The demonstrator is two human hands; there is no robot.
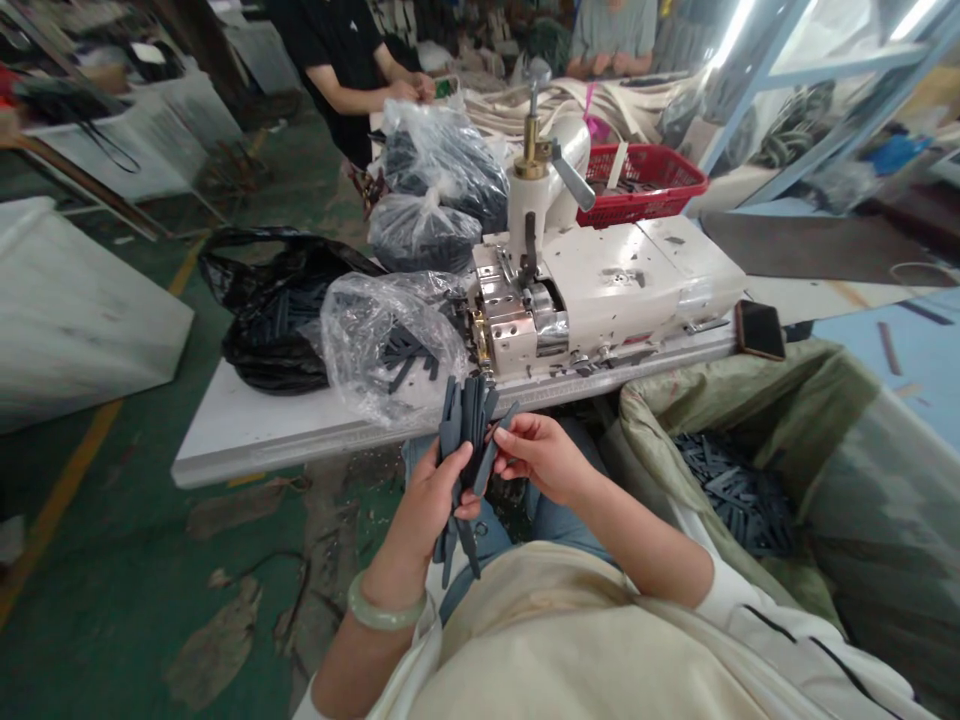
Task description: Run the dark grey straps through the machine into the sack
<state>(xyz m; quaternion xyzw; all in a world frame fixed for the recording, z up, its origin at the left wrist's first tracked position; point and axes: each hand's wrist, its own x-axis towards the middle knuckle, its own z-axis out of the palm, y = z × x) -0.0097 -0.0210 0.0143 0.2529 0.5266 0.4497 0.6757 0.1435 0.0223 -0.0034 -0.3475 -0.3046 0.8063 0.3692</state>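
A bundle of dark grey strips (466,425) is clasped in my left hand (435,490), above my lap and just in front of the table edge. My right hand (538,455) pinches one dark strip (491,450) at the right side of the bundle, between thumb and fingers. Beyond both hands stands a white bench machine (615,285) with a metal feed area and an upright brass-and-steel post. Left of it, a clear plastic bag (360,350) lies with loose dark strips (409,350) at its opening.
A black bag (277,370) of strips sits on the table's left. Filled clear bags (442,165) and a red basket (679,180) stand behind. At right are a cloth-lined bin (652,405) holding strips and a phone (760,330). A person in black (330,50) works across the table.
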